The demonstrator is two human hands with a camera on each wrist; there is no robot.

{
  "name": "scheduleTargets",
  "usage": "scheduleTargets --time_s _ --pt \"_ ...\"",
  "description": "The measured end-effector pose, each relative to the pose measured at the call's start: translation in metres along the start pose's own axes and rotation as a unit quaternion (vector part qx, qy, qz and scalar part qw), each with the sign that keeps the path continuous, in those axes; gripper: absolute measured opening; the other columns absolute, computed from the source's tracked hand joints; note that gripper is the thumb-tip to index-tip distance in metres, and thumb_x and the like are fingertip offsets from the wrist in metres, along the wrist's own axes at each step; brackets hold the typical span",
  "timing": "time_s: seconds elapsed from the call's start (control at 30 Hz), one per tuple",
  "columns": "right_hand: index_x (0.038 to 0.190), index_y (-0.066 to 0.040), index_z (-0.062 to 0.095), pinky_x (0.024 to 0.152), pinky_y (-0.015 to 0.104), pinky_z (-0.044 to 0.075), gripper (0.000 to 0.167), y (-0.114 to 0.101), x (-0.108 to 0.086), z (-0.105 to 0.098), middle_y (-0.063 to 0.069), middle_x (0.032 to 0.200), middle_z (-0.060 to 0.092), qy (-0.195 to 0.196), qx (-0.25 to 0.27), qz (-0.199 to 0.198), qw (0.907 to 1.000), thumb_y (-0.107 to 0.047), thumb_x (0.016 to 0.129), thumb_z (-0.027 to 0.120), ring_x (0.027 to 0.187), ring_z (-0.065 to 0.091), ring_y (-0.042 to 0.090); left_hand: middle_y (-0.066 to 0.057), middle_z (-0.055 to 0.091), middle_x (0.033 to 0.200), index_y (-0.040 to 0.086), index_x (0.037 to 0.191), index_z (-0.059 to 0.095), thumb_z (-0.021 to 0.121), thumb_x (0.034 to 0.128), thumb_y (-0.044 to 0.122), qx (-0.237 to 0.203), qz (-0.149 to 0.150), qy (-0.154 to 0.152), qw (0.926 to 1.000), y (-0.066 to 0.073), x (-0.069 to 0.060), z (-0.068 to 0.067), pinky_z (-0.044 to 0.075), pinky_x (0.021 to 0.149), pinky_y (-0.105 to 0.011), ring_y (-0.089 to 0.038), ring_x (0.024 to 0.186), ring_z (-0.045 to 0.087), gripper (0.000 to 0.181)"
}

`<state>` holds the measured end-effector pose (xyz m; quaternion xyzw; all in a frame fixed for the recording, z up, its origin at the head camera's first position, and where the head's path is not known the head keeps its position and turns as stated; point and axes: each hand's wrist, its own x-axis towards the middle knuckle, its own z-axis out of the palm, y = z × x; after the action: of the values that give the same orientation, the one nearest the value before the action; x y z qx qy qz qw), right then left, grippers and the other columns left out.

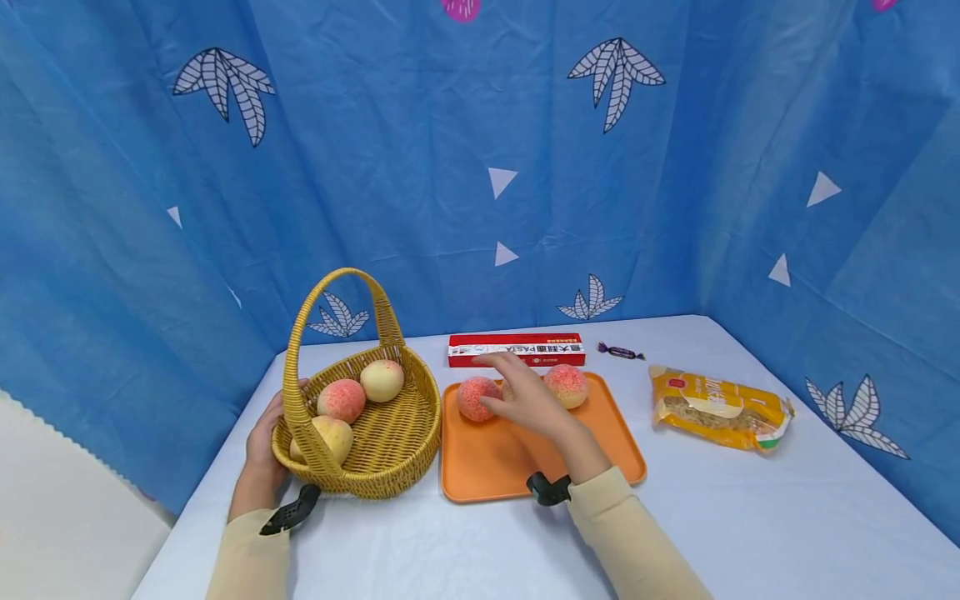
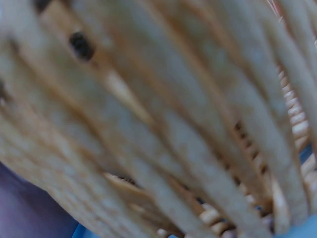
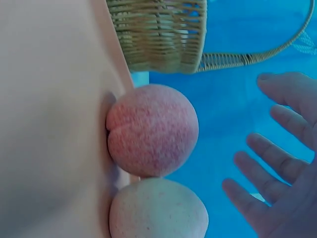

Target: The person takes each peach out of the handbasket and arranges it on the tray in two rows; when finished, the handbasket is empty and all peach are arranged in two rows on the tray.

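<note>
A yellow wicker basket [image 1: 397, 475] with a tall handle stands on the left of the table, with three peaches inside, one of them reddish [image 1: 342, 401]. My left hand [image 1: 264, 442] holds the basket's left side from outside, fingertips at the rim; its thumb is hidden. In the left wrist view, blurred wicker [image 2: 163, 134] fills the frame. Over an orange tray [image 1: 487, 475] hovers my right hand [image 1: 536, 404], fingers spread and apart from the fruit. On the tray lie a red peach [image 3: 152, 130], a paler peach [image 3: 158, 208] partly hidden by the hand in the head view, and another peach [image 1: 566, 386].
Behind the tray lies a red pasta box [image 1: 517, 350], with a purple-wrapped candy [image 1: 621, 351] to its right. An orange bag of food [image 1: 716, 408] rests on the table's right side. Blue curtain [image 1: 480, 167] encloses the back and sides.
</note>
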<state>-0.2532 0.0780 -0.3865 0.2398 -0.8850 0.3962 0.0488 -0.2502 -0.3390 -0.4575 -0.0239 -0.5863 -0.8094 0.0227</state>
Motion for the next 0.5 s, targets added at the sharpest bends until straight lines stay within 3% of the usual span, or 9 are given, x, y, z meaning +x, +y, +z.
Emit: scheduleTargets --time_s 0.23,0.5 --pt "0.143 -0.026 0.051 0.109 0.050 0.046 0.056 -0.009 -0.001 0.009 -0.002 0.148 0.049 -0.011 -0.006 -0.032 0.9994 -0.021 0.092 0.073 0.138 0.047 0.023 0.016 0.044 0.143 0.018 0.153 0.038 0.031 0.1095 0.023 -0.005 0.007 -0.007 0.9999 0.000 0.000 -0.001 0.040 0.100 -0.010 0.000 0.132 0.039 0.045" --pt "0.140 -0.019 0.054 0.110 0.047 0.045 0.049 -0.019 -0.001 0.021 0.003 0.141 0.053 -0.027 0.000 -0.093 0.9953 -0.016 0.094 0.069 0.132 0.052 0.027 0.016 0.045 0.141 0.018 0.152 0.039 0.030 0.1097 0.021 -0.018 0.009 -0.015 0.9997 -0.001 0.001 -0.001 0.042 0.098 -0.010 0.000 0.130 0.040 0.044"
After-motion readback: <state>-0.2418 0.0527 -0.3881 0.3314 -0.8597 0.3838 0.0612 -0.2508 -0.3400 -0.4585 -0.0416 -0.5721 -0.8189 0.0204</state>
